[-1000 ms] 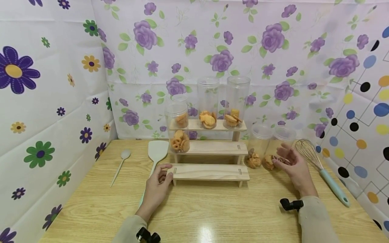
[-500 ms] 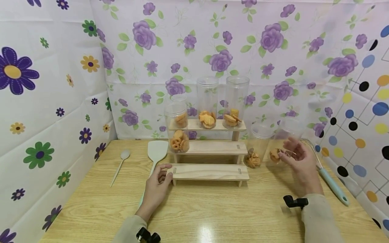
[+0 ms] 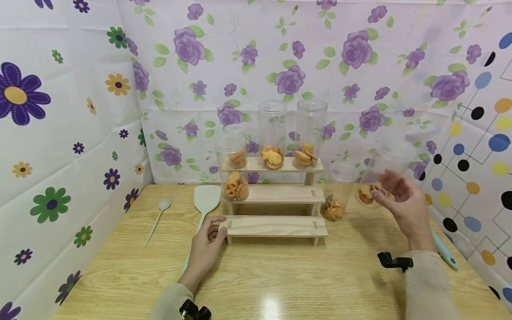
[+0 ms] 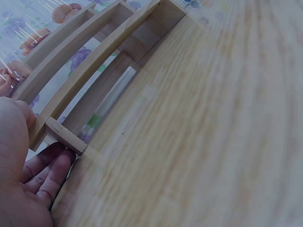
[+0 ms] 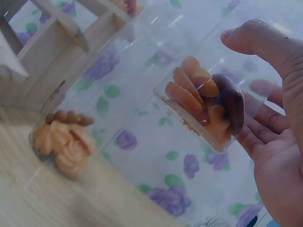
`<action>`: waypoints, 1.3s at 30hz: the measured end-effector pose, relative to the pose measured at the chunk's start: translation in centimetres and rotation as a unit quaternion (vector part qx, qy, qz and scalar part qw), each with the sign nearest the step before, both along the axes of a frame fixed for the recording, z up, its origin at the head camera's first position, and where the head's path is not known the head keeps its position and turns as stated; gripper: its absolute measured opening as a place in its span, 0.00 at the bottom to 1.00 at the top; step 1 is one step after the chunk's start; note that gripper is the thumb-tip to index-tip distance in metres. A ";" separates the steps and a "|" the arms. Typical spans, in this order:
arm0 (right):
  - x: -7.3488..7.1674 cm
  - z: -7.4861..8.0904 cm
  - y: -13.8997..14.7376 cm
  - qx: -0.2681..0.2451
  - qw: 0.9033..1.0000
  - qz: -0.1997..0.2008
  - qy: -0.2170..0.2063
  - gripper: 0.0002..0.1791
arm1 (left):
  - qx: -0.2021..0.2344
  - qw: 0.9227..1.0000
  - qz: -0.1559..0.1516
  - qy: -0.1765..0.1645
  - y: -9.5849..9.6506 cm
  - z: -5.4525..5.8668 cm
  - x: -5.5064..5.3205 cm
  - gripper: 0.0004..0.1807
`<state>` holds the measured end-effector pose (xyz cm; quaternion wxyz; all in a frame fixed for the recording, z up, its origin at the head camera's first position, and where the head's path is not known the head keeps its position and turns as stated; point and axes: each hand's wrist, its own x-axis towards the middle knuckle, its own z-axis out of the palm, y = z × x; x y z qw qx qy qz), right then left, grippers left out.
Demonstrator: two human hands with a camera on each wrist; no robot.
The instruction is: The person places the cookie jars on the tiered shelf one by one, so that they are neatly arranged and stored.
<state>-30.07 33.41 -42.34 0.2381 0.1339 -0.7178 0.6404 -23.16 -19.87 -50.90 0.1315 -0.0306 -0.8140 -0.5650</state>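
Observation:
My right hand (image 3: 394, 195) grips a clear plastic jar (image 3: 386, 171) with cookies at its bottom, lifted off the table and tilted to the right. In the right wrist view the fingers (image 5: 270, 142) curl round the jar's base (image 5: 203, 106). A second clear jar (image 3: 340, 191) with cookies stands on the table beside the wooden step rack (image 3: 276, 195). My left hand (image 3: 210, 242) rests on the table with its fingers touching the left end of the rack's lowest step (image 4: 66, 137). Several cookie jars (image 3: 272, 135) stand on the rack's upper steps.
A pale spatula (image 3: 206, 200) and a spoon (image 3: 160, 213) lie left of the rack. A whisk with a blue handle (image 3: 442, 249) lies at the right behind my right arm. Floral sheets wall in the wooden table (image 3: 280, 284) on three sides.
My right hand has closed round the right jar, lifted it off the table and tilted it up and to the right. The left hand has stayed put.

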 end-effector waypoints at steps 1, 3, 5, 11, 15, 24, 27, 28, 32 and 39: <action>0.1 0.3 -0.1 -0.001 1.000 0.003 0.004 0.35 | 0.001 1.000 0.000 -0.001 0.0 0.0 0.0 0.16; 0.4 1.0 -0.2 -0.003 1.000 0.009 0.010 0.35 | 0.001 1.000 -0.001 -0.001 0.0 0.0 0.0 0.16; 0.6 1.6 -0.5 -0.001 1.000 0.013 0.020 0.34 | 0.002 1.000 -0.001 -0.001 0.0 0.1 0.0 0.16; 1.4 3.8 -2.0 -0.018 0.997 0.050 0.052 0.35 | 0.000 1.000 0.001 -0.004 -0.1 0.2 0.0 0.16; 1.7 4.7 -3.3 -0.042 0.991 0.100 0.074 0.35 | 0.000 1.000 0.001 -0.006 -0.1 0.2 0.0 0.16; 1.6 5.0 -6.1 -0.030 0.987 0.134 0.085 0.35 | 0.003 1.000 0.001 -0.005 -0.1 0.1 0.0 0.16; 1.8 5.3 -6.9 -0.022 0.987 0.135 0.081 0.35 | 0.001 1.000 0.000 -0.003 -0.1 0.1 -0.1 0.16; 1.9 5.4 -7.2 -0.019 0.987 0.137 0.082 0.35 | 0.001 1.000 0.000 -0.002 0.0 0.1 -0.1 0.16; 1.9 5.6 -8.4 -0.001 0.987 0.139 0.086 0.35 | 0.002 1.000 0.000 -0.003 0.0 0.1 -0.1 0.16; 1.7 5.3 -12.0 0.024 0.990 0.120 0.072 0.34 | 0.005 1.000 -0.004 -0.003 0.0 0.0 0.0 0.16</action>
